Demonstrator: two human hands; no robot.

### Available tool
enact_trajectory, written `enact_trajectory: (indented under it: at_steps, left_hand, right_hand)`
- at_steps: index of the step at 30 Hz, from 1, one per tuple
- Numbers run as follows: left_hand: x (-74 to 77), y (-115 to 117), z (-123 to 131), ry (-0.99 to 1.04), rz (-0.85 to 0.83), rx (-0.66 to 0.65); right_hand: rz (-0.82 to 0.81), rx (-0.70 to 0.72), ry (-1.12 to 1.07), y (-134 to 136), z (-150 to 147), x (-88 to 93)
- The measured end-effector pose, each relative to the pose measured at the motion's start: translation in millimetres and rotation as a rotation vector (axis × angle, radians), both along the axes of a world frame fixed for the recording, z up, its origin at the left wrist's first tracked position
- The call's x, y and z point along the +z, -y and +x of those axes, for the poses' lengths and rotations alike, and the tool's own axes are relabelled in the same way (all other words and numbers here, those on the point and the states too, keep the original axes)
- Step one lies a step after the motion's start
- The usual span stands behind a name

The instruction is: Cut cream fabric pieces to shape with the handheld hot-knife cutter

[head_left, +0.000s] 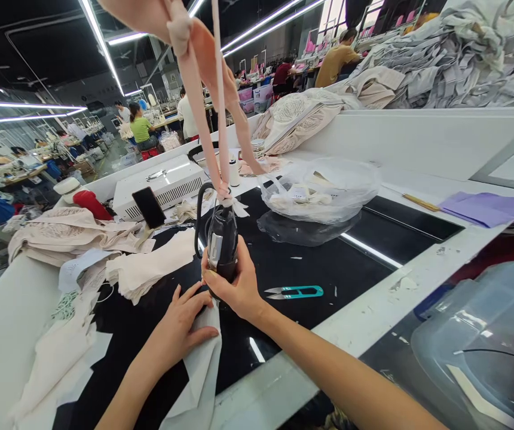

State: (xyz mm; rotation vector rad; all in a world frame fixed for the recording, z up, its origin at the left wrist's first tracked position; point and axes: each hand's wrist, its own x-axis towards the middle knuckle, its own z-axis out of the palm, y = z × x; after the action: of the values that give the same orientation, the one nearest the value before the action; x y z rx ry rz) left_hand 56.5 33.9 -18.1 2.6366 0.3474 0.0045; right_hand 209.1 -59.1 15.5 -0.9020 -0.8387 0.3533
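My right hand (238, 285) is wrapped round a black hand tool (222, 239) that hangs from pinkish fabric straps (203, 89) overhead. The tool's lower end sits at a pale fabric piece (201, 370) on the black glossy worktop (329, 263). My left hand (180, 325) lies flat on that fabric with fingers stretched out, right beside the tool. Teal thread snips (296, 292) lie on the worktop just right of my right hand.
Beige fabric stacks (140, 269) lie to the left. A clear plastic bag with pieces (322, 191), a white machine box (167, 185) with a phone (148, 206), purple paper (485, 208) and a plastic tub (476, 346) surround the spot. Other people work at far tables.
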Motion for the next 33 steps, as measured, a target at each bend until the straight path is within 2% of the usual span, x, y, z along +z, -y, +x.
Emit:
enact_trajectory:
  at_steps: [21, 33]
  left_hand:
    - [4.5, 1, -4, -0.062, 0.099, -0.010]
    - [10.3, 5, 0, -0.082, 0.071, 0.010]
  right_hand:
    - [-0.019, -0.012, 0.026, 0, 0, -1.8]
    - [-0.013, -0.028, 0.010, -5, 2, -5.6]
